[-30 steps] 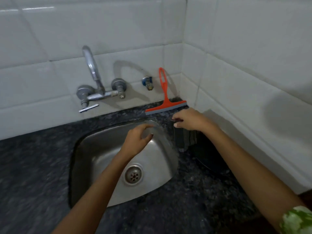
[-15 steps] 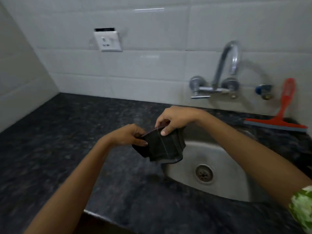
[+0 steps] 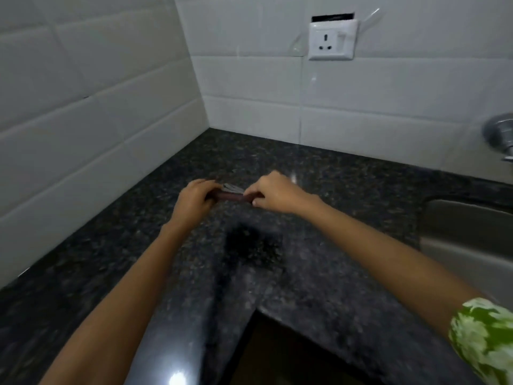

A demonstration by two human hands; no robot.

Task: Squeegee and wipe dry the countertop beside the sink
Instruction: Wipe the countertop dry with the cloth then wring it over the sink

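Carried left of the steel sink [image 3: 469, 232], a dark folded cloth [image 3: 229, 196] is stretching crosswise between my left hand [image 3: 194, 200] and right hand [image 3: 273, 194], both pinching its ends above the speckled black granite countertop [image 3: 319, 273].

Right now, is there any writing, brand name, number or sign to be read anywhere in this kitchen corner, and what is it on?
None: no readable text shows anywhere.
Wall socket: plain white, no lettering to be made out.
Wall tiles: blank.
Countertop: speckled stone, no marks.
Dark cloth held between the left hand and right hand: no label visible.
Green patterned sleeve: a pattern, no words.
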